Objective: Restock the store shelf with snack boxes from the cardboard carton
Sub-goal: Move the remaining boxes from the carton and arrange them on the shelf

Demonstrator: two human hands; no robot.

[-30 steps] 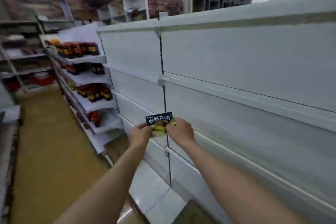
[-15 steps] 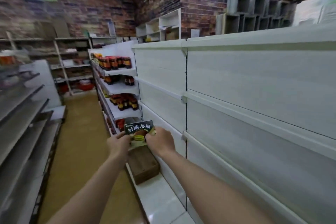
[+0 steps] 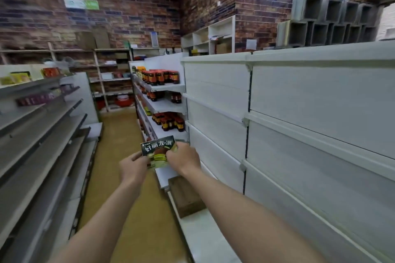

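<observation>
The left hand (image 3: 133, 167) and the right hand (image 3: 185, 158) both grip one flat black-and-green cardboard snack box (image 3: 159, 151) by its side edges, held in the air at centre frame. At 5 o'clock below it, a brown cardboard carton (image 3: 185, 197) rests on the white metal store shelf (image 3: 203, 235). Red-labelled jars (image 3: 168, 120) stand at 12 o'clock.

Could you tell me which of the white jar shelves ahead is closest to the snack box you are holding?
The lowest jar shelf, with red-capped jars, sits just above the snack box; the top jar shelf and middle jar shelf lie higher.
</observation>
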